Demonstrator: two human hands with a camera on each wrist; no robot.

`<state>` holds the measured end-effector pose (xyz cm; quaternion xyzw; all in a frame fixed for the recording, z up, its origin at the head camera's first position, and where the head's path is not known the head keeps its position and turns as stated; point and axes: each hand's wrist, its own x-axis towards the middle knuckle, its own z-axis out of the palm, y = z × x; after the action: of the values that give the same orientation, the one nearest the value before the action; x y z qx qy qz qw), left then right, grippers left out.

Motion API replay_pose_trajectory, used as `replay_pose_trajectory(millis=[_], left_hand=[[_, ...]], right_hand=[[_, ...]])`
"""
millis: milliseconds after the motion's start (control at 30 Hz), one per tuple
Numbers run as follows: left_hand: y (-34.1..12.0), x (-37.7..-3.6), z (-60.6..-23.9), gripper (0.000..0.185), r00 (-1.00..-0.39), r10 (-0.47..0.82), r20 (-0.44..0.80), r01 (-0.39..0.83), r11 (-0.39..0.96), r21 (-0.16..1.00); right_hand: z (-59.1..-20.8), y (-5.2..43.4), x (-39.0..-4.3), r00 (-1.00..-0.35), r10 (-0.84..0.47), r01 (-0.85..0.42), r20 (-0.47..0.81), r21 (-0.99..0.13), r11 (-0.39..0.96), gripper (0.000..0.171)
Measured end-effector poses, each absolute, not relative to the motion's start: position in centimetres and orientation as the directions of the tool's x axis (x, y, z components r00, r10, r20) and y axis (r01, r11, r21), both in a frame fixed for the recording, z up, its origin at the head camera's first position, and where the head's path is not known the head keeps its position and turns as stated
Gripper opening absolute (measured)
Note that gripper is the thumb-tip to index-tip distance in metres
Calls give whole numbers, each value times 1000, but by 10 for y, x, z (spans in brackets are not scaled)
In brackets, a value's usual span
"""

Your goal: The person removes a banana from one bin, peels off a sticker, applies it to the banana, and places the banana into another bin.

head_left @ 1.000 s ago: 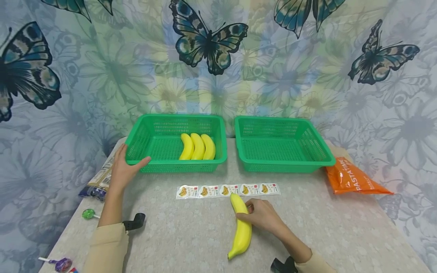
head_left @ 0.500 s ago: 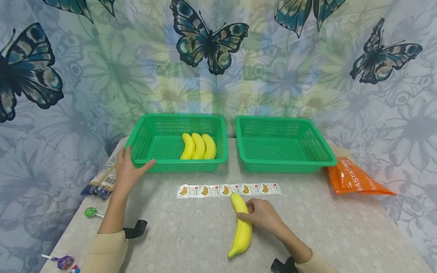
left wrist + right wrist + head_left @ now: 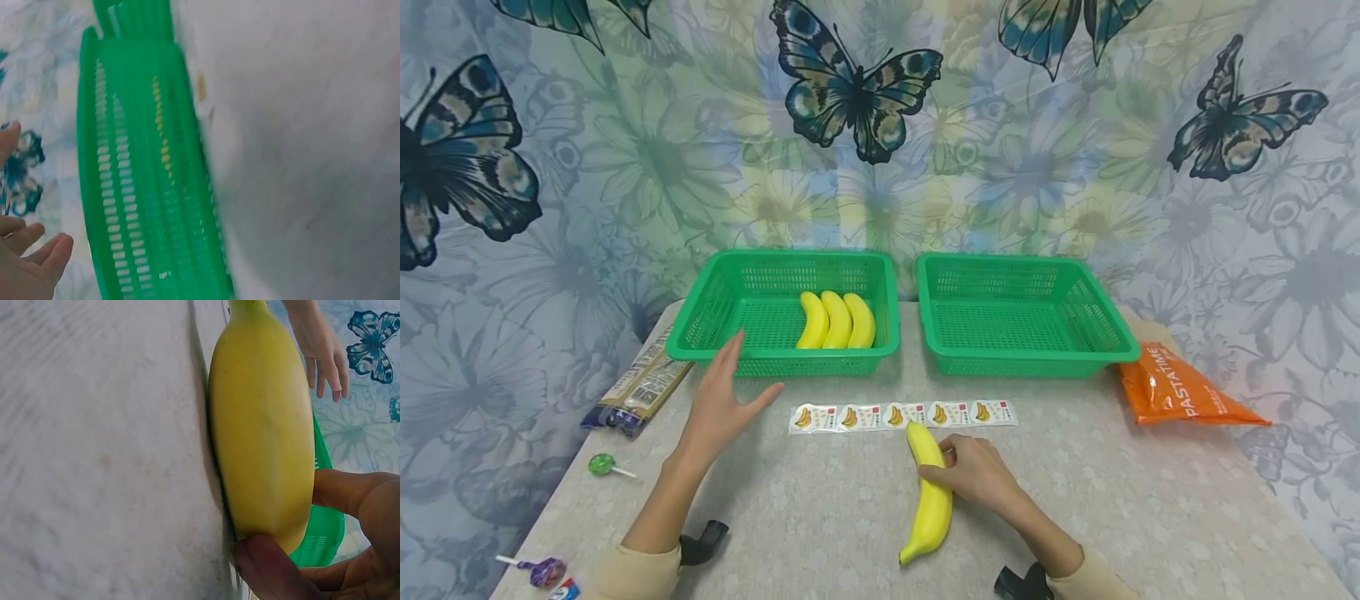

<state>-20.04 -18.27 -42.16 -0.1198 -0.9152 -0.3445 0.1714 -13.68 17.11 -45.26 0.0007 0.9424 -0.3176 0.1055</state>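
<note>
A yellow banana (image 3: pixel 929 492) lies on the grey table, and my right hand (image 3: pixel 973 472) grips its upper half; the right wrist view shows thumb and fingers curled round the banana (image 3: pixel 262 431). My left hand (image 3: pixel 724 402) hovers open above the table, just in front of the left green basket (image 3: pixel 700 329), touching nothing. That basket holds three bananas (image 3: pixel 836 321). The left wrist view shows the basket's front wall (image 3: pixel 144 181) and my straight fingertips (image 3: pixel 44 253). A strip of banana stickers (image 3: pixel 901 416) lies between the baskets and the held banana.
A second green basket (image 3: pixel 1022 315), empty, stands at the back right. An orange pasta bag (image 3: pixel 1180 392) lies at the right edge. At the left lie a printed packet (image 3: pixel 636 387), a green lollipop (image 3: pixel 601 465) and a purple lollipop (image 3: pixel 538 572).
My left hand let go of the left basket's front corner and moved right and toward me, above the table. The right hand and its banana stayed put.
</note>
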Motion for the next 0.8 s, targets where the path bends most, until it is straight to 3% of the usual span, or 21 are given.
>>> replay_pose_trajectory(millis=[100, 233, 433, 567, 800], left_hand=[[-173, -193, -429, 96, -914, 180, 364, 369, 743, 559], [-165, -187, -437, 98, -928, 295, 226, 371, 766, 525], [-164, -188, -449, 100, -921, 379, 92, 369, 768, 523], [-165, -191, -459, 97, -914, 400, 69, 373, 760, 532], [-172, -197, -482, 96, -891, 437, 125, 449, 802, 394]], right_hand=[[-453, 171, -136, -977, -70, 66, -199, -604, 794, 52], [-452, 170, -136, -977, -68, 70, -200, -607, 792, 50], [-452, 170, -137, -978, -72, 63, -196, -608, 792, 50], [-452, 171, -137, -978, -69, 66, -197, -604, 794, 50], [-453, 171, -136, -977, -78, 61, -201, -606, 793, 51]])
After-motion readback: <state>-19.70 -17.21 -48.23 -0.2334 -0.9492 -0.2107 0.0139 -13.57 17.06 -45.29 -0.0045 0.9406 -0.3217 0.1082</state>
